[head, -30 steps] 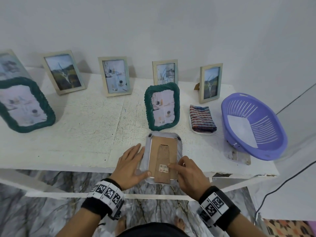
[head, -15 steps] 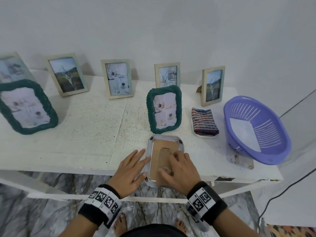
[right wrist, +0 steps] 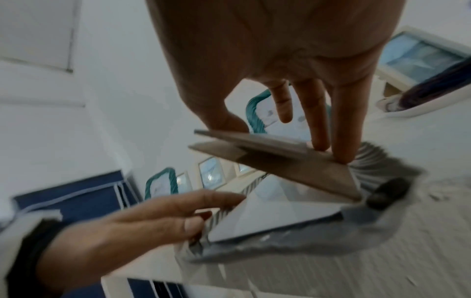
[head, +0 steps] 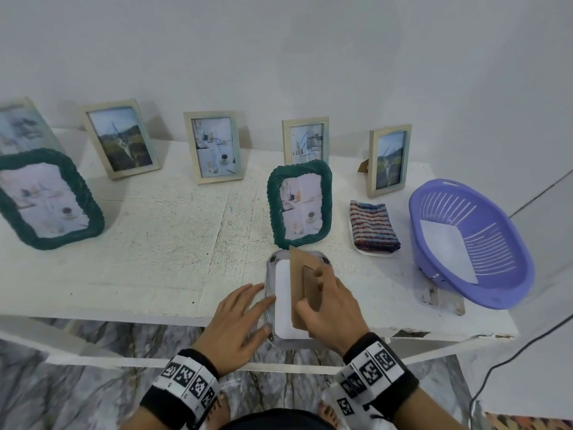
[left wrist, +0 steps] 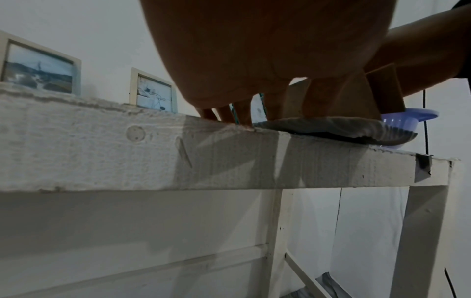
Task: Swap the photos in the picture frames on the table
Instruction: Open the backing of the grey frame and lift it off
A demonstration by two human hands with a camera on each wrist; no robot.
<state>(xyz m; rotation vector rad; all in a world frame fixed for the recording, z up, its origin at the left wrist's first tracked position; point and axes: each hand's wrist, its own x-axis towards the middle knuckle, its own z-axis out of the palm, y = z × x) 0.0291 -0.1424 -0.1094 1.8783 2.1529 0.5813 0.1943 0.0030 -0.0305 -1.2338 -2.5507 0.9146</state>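
The grey frame (head: 270,283) lies face down at the near edge of the worktop (head: 161,243), slightly overhanging it. Your right hand (head: 331,308) has its fingers (right wrist: 344,125) curled onto the brown backing board (head: 302,283), thumb on the opposite side, and the board is tilted up along its left edge. Beneath it the white back of the photo (head: 282,302) is exposed, lying in the frame. Your left hand (head: 238,321) rests flat and relaxed, fingers (right wrist: 203,198) straight, pressing the frame's left rim; it grips nothing.

Recommended handling, as a judgement: keep the left hand pressing the rim so the overhanging frame cannot tip off the edge. Lift the board clear in one hinged motion rather than dragging it, since the photo beneath looks loose and could slide out with it. Set the board down away from the edge before reaching for the photo. (The glass cannot be made out in any view, so treat the frame as fragile.)

Count, from the head view:
- Pale wooden frames standing along the wall: five, the leftmost (head: 21,125) cut off by the picture edge.
- Green woven frames standing: two, one at far left (head: 90,212), one just behind the grey frame (head: 273,193).
- Grey frame lying down: one.
- Striped folded cloth (head: 373,226): one.
- Purple basket (head: 508,237): one, with a white sheet inside.
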